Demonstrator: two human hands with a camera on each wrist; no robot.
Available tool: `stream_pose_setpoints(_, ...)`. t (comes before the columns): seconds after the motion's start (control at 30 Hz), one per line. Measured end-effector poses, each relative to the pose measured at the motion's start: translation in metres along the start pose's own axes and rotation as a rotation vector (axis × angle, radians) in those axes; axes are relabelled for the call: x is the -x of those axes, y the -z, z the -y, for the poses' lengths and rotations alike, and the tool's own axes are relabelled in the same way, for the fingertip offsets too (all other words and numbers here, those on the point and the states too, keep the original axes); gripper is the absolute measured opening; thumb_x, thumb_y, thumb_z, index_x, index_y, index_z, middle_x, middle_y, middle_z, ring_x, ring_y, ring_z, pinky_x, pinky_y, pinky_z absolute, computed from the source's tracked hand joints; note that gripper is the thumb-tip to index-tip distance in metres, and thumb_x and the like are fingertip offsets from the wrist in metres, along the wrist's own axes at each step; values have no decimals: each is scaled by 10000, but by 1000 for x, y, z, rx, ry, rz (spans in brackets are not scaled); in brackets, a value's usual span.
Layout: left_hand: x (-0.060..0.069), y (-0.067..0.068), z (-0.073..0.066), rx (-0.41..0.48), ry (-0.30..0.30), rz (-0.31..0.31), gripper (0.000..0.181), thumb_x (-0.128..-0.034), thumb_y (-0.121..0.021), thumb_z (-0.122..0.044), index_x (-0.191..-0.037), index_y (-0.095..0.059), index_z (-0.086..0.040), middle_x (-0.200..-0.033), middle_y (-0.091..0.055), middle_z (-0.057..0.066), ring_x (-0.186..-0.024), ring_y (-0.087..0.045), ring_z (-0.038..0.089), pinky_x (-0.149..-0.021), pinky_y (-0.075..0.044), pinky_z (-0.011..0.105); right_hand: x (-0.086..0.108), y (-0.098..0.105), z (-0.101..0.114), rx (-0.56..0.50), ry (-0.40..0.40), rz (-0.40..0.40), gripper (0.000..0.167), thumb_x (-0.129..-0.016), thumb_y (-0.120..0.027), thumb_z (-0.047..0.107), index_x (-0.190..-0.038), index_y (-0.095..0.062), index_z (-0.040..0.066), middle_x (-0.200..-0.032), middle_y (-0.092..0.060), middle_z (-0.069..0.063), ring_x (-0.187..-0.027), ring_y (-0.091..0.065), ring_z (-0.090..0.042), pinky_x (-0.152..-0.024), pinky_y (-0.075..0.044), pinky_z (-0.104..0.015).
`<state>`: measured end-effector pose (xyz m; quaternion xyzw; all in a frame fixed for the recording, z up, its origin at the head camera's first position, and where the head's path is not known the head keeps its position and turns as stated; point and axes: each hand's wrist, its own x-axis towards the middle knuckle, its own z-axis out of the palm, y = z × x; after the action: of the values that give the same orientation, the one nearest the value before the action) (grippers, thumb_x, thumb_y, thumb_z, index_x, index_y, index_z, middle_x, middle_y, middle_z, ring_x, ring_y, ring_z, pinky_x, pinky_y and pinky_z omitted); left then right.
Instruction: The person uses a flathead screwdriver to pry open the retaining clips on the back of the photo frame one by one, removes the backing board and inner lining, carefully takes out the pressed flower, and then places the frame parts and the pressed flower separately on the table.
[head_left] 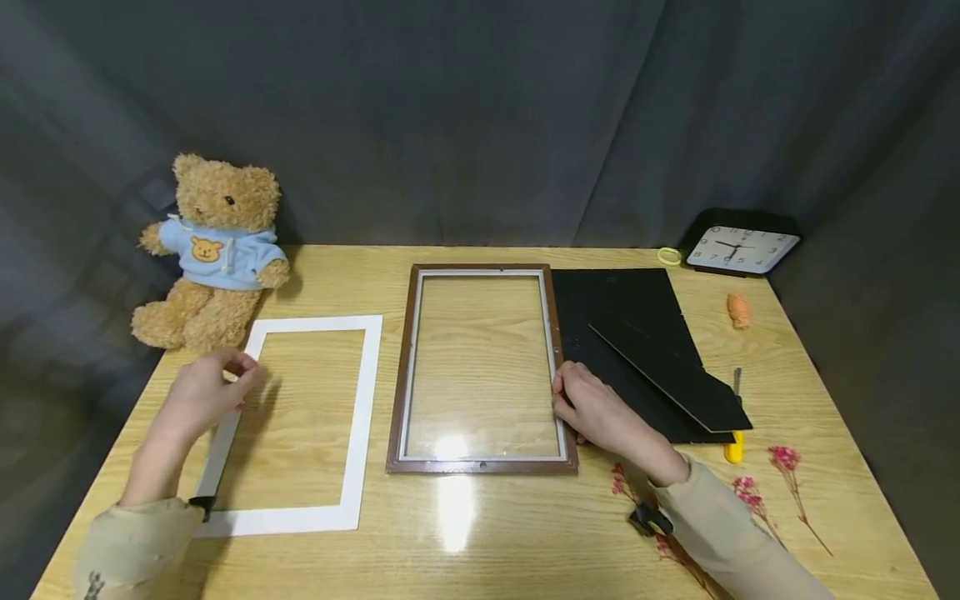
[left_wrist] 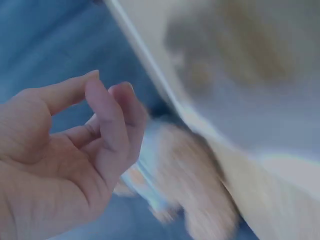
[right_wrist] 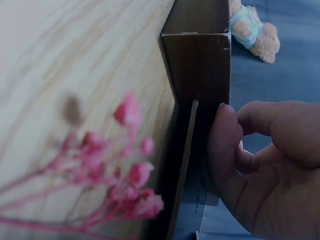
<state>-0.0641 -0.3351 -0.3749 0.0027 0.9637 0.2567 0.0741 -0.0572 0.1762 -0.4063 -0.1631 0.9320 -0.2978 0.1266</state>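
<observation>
A brown picture frame lies flat in the middle of the table, with a clear pane inside a pale inner edge. My right hand grips its right side near the lower corner; in the right wrist view, curled fingers lie at the dark frame edge. To the left lies a white rectangular border with an open middle. Over that border's left strip hovers my left hand, its fingers loosely bent and holding nothing. The left wrist view shows the left hand with thumb and fingers close together, nothing between them.
A teddy bear in a blue hoodie sits at the back left. Right of the frame lie a black board and its flap. Further right are a clock, a small orange object, a yellow-handled tool and pink dried flowers.
</observation>
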Motion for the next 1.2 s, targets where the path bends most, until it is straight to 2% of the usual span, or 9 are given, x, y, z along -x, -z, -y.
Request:
stream_pose_setpoints(0.1, -4, -15, -40, 74, -50, 1, 276, -1097, -628, -178, -1151, -683, 87, -828, -736, 150, -645, -714, 230, -525, -512, 340, 0, 0, 0, 17, 27, -9, 96, -1021, -582, -34, -1006, -513, 32, -896, -470, -82, -588, -483, -142, -479, -425, -262)
stream_pose_setpoints(0.23, -15, -42, -88, 165, -107, 46, 345, -1092, -634, -171, -1278, -661, 119, -988, -757, 201, -704, -738, 231, -585, -560, 356, -2, 1, 0, 71, 75, -57, 126, -991, -609, -39, -974, -510, 38, -876, -457, -65, -687, -452, -184, -534, -381, -276)
stream_pose_setpoints(0.4, -29, -74, -123, 149, -165, 155, 473, -1093, -632, -193, -1380, -581, 179, -998, -752, 213, -812, -724, 253, -725, -604, 418, -5, 2, 2, 106, 90, -88, 146, -980, -624, -38, -954, -507, 45, -870, -451, -61, -733, -453, -213, -567, -379, -304)
stream_pose_setpoints(0.53, -35, -88, -132, 109, -178, 182, 434, -1075, -651, -178, -1309, -621, 186, -921, -666, 178, -777, -599, 253, -687, -530, 403, -6, 1, 3, 99, 95, -80, 158, -988, -616, -35, -949, -494, 58, -857, -444, -55, -727, -445, -206, -562, -362, -299)
stream_pose_setpoints(0.63, -37, -93, -134, 116, -152, 191, 459, -1070, -653, -163, -1345, -593, 200, -923, -631, 212, -762, -548, 273, -678, -491, 415, -6, 0, 3, 99, 101, -86, 173, -983, -614, -42, -938, -487, 67, -844, -439, -45, -722, -440, -198, -556, -356, -296)
stream_pose_setpoints(0.73, -39, -95, -135, 96, -145, 191, 509, -1071, -656, -157, -1383, -545, 231, -1079, -676, 297, -846, -590, 299, -767, -541, 461, -5, -1, 1, 107, 115, -101, 180, -975, -613, -55, -925, -486, 62, -841, -434, -42, -723, -440, -198, -554, -361, -301)
stream_pose_setpoints(0.87, -38, -97, -139, 58, -150, 199, 446, -1075, -646, -124, -1326, -570, 236, -1155, -668, 348, -883, -607, 330, -777, -558, 479, -4, -4, -3, 115, 139, -140, 186, -960, -608, -57, -903, -483, 68, -836, -424, -29, -707, -432, -184, -545, -384, -321)
stream_pose_setpoints(1.03, -36, -98, -140, 32, -160, 198, 415, -1070, -647, -92, -1314, -567, 234, -1100, -668, 309, -903, -597, 337, -770, -552, 470, -1, -7, -3, 109, 120, -144, 173, -980, -600, -52, -912, -506, 76, -835, -440, -22, -696, -430, -170, -545, -397, -313)
stream_pose_setpoints(1.2, -34, -97, -137, 80, -182, 177, 351, -1059, -658, -82, -1255, -583, 199, -991, -662, 237, -883, -591, 323, -763, -547, 471, 3, -7, 1, 97, 107, -127, 172, -996, -608, -52, -928, -517, 77, -851, -445, -26, -718, -432, -173, -560, -377, -285)
